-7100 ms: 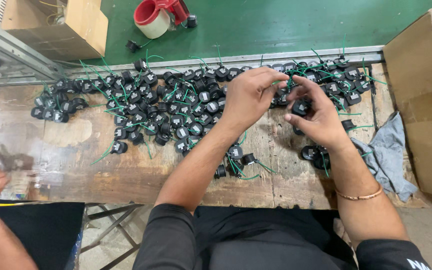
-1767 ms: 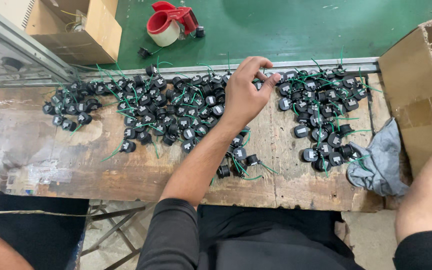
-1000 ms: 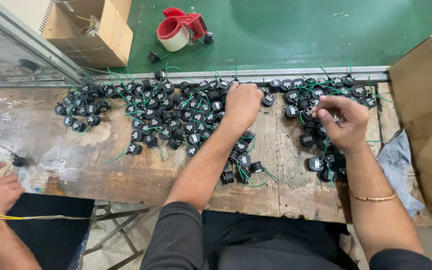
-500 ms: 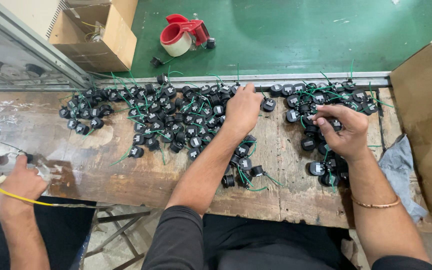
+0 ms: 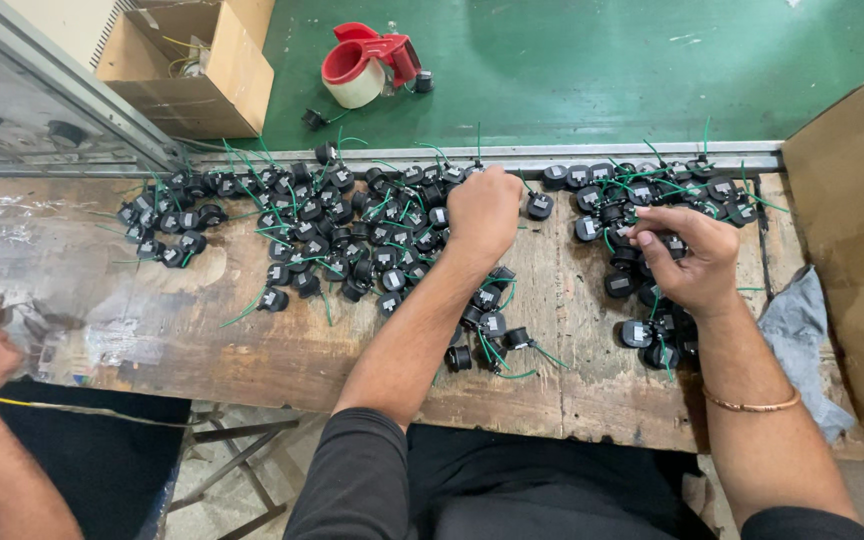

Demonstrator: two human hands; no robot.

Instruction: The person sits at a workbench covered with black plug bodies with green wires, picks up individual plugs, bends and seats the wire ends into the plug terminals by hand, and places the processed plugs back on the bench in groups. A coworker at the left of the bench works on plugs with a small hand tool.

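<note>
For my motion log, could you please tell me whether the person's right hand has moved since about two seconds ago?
Yes. The right hand, then out of view at the right, now rests on the black round parts beside the brown cardboard box.

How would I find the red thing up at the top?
Look past the wooden workbench to the green floor. Beside the open cardboard box lies a red tape dispenser holding a pale roll, the only red thing there.

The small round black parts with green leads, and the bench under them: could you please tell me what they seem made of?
Round black parts: probably moulded plastic, matte with faint sheen. Green leads: likely plastic-insulated wire, thin and bent. Bench: wood, worn and stained, with visible grain and plank seams.
</note>
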